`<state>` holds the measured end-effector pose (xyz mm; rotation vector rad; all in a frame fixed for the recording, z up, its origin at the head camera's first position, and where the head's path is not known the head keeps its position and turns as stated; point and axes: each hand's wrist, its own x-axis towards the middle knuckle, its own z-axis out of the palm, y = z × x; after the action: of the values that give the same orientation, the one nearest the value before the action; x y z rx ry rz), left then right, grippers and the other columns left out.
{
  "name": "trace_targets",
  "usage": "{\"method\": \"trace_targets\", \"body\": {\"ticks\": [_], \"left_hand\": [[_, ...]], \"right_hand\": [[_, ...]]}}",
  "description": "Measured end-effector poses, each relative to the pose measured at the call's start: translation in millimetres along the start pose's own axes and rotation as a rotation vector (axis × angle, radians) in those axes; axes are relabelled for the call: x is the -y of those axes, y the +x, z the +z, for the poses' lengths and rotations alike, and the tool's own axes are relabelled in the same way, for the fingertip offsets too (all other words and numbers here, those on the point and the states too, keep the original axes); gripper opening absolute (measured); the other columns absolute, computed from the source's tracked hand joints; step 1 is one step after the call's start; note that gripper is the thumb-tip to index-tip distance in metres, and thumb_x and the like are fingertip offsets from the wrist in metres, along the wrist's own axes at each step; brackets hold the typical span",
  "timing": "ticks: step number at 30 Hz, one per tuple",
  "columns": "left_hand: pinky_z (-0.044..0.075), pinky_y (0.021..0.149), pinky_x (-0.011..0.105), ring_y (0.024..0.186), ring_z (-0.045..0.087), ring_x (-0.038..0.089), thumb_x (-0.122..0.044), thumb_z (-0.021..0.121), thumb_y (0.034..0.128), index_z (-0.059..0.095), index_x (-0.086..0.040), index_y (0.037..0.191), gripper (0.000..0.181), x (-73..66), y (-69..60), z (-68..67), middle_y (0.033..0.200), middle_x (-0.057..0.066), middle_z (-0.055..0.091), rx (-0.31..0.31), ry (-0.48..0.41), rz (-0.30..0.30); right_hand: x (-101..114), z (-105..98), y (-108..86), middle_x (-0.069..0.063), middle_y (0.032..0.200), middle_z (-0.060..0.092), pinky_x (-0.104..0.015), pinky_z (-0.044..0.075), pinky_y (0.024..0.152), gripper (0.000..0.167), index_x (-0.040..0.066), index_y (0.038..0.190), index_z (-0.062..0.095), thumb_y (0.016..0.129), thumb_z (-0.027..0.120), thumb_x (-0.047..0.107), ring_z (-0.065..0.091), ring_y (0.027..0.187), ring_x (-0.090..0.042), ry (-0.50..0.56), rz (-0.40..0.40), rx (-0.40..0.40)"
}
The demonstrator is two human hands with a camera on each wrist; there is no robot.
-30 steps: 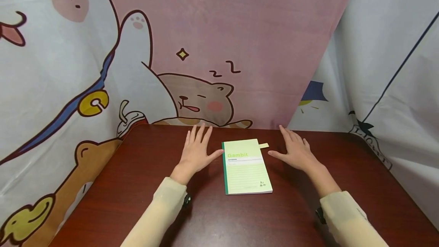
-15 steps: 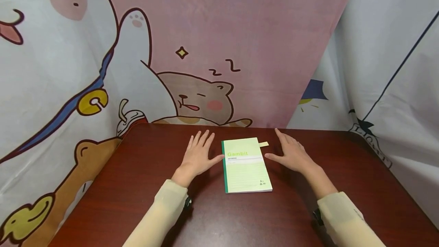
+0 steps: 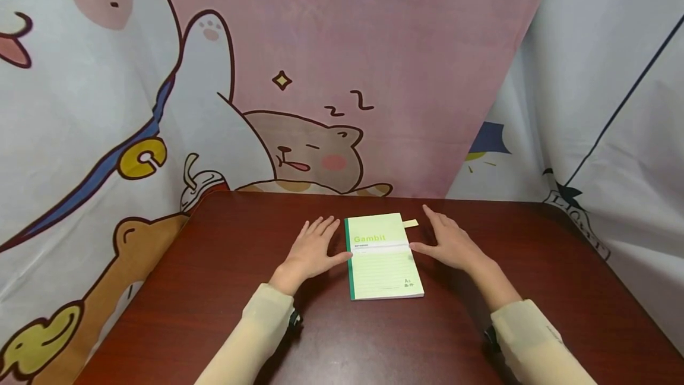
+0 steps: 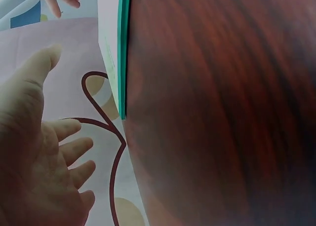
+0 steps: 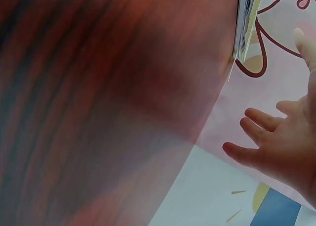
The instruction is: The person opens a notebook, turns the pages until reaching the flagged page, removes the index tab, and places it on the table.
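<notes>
A pale green notebook (image 3: 385,266) with a dark green spine on its left lies flat on the table, the word "Gambit" on its cover. A small cream tab (image 3: 410,223) sticks out from its upper right edge. Beside the spine is my left hand (image 3: 309,252), fingers spread, the thumb tip overlapping the spine in the head view. On the opposite side my right hand (image 3: 453,243) has its fingers extended and its thumb near the notebook's right edge. In the left wrist view, the left hand (image 4: 42,152) hovers above the table, apart from the green spine (image 4: 123,53). Neither hand holds anything.
The dark red-brown wooden table (image 3: 214,290) spreads around the notebook. Behind it hangs a cartoon-printed cloth (image 3: 406,76) in pink and white, reaching the table's far edge. White cloth (image 3: 614,106) also runs along the right side.
Both hands have drawn inward and slightly toward the near side, closer to the notebook's edges. The notebook has stayed on the same spot; the head view has shifted a little.
</notes>
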<state>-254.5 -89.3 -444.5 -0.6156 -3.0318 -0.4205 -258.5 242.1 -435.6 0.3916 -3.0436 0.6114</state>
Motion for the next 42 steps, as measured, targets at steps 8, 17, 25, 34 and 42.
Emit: {"method": "trace_targets", "body": {"ticks": [8,17,25,34,42], "left_hand": [[0.017,0.126,0.052,0.151,0.03,0.032,-0.065,0.06,0.0892,0.038,-0.011,0.154,0.087,-1.0,-1.3,5.9,0.16,0.009,0.038,0.051,-0.046,0.039],[0.019,0.125,0.05,0.149,0.034,0.03,-0.063,0.065,0.0871,0.04,-0.012,0.153,0.087,-0.8,-3.5,9.7,0.157,0.009,0.043,0.091,-0.076,0.063],[0.019,0.125,0.051,0.149,0.033,0.03,-0.06,0.07,0.0848,0.04,-0.012,0.153,0.088,-0.2,-4.7,13.1,0.158,0.008,0.041,0.116,-0.096,0.089],[0.019,0.125,0.05,0.15,0.032,0.03,-0.055,0.073,0.0842,0.04,-0.012,0.153,0.088,-0.9,-4.4,12.3,0.159,0.007,0.04,0.14,-0.128,0.108],[0.026,0.124,0.045,0.149,0.034,0.029,-0.045,0.078,0.0839,0.038,-0.01,0.154,0.087,-0.4,-3.0,18.6,0.158,0.009,0.04,0.157,-0.24,0.084]], "right_hand": [[2.8,3.6,-0.2,-0.029,0.155,0.035,-0.069,0.032,0.111,0.102,0.002,0.157,0.024,0.086,0.066,0.062,0.031,0.142,-0.051,0.002,-0.013,0.023],[5.1,6.5,0.5,-0.03,0.151,0.04,-0.065,0.036,0.11,0.096,-0.002,0.153,0.031,0.087,0.068,0.058,0.038,0.139,-0.049,0.007,-0.022,0.041],[9.7,9.1,0.0,-0.03,0.148,0.043,-0.062,0.04,0.109,0.088,-0.006,0.148,0.04,0.088,0.069,0.051,0.043,0.136,-0.047,0.008,-0.057,0.055],[14.1,11.3,0.0,-0.029,0.147,0.045,-0.061,0.04,0.108,0.079,-0.006,0.145,0.043,0.091,0.069,0.045,0.044,0.135,-0.047,0.051,-0.067,0.096],[16.0,15.2,1.2,-0.031,0.145,0.047,-0.06,0.039,0.11,0.075,-0.009,0.143,0.045,0.093,0.068,0.041,0.045,0.135,-0.047,0.078,-0.064,0.133]]}}
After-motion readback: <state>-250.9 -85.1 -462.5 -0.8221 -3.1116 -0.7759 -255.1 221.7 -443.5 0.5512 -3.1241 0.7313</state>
